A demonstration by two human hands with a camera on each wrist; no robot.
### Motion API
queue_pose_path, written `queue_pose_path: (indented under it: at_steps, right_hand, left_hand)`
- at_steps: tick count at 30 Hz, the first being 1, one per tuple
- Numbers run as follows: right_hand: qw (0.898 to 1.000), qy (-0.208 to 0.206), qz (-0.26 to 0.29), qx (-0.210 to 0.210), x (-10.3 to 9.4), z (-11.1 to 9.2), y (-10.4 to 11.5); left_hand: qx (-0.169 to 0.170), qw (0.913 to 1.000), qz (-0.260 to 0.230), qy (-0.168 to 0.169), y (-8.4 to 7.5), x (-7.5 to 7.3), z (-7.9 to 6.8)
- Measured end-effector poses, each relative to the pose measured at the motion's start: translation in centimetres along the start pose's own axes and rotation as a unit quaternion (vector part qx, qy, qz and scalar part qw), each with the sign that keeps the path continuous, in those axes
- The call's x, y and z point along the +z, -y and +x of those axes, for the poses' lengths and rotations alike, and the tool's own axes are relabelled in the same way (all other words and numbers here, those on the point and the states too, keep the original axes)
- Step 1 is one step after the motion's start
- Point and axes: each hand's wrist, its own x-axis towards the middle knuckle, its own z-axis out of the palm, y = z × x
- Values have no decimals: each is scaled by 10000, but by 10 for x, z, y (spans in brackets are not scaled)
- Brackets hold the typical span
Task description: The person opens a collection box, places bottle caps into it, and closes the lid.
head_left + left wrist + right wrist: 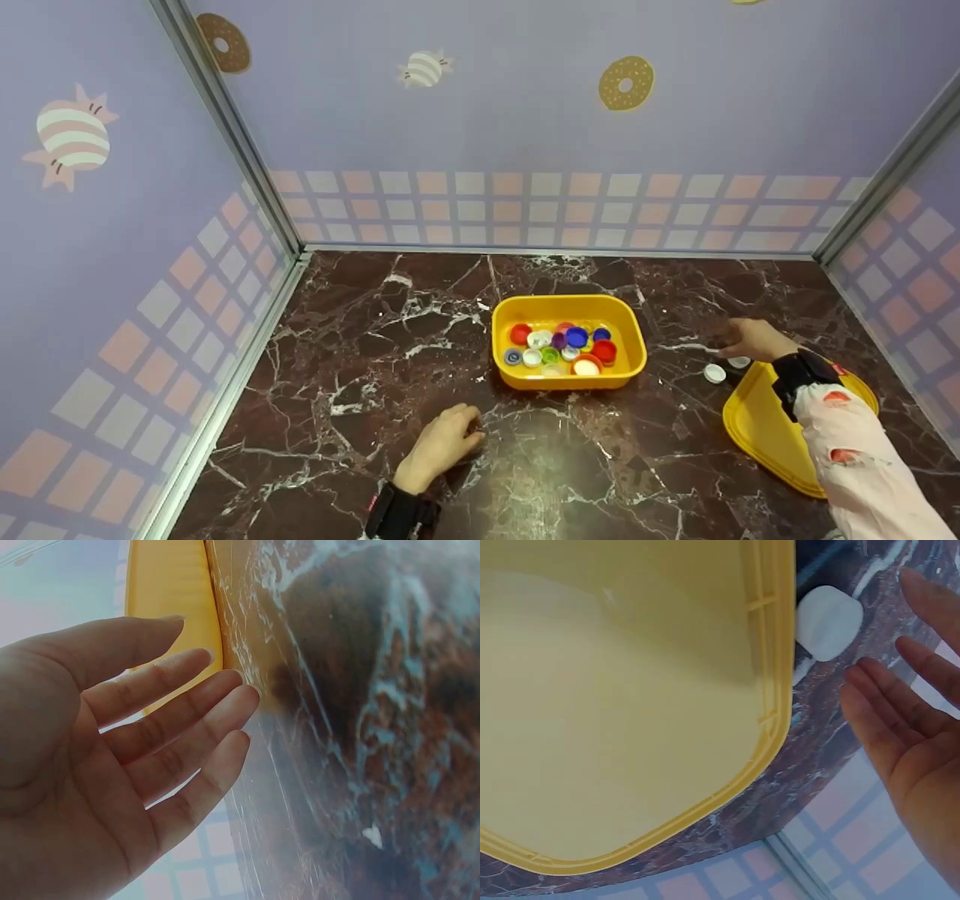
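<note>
My left hand (442, 444) is over the dark marble table, in front of a yellow tub (568, 384). Its fingers are loosely bent with nothing between them, as the left wrist view shows. Inside the tub lie several bottle caps, among them a blue cap (576, 337), a red cap (604, 351) and a green cap (550, 355). On the right, my right hand (757, 340) hovers beside a white cap (715, 373) and another white cap (739, 361). In the right wrist view its fingers are relaxed, apart from a white cap (829, 622), and hold nothing visible.
A yellow lid (772, 435) lies on the table under my right forearm, partly hidden by the sleeve. Purple patterned walls (525, 135) enclose the table at the back and both sides. A metal strip (225, 409) runs along the left edge.
</note>
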Motion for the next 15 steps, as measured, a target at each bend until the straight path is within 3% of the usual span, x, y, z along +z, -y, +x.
queue_pose_path:
  at_steps: [9,15]
  right_hand:
    - [9993,332,-178,61,5,-4,-6]
    - [9991,209,-303,-188,7,-6,-6]
  left_hand:
    - [39,10000,-26,-40,-2,-1,-1]
    - [47,10000,-62,-36,-2,-1,-1]
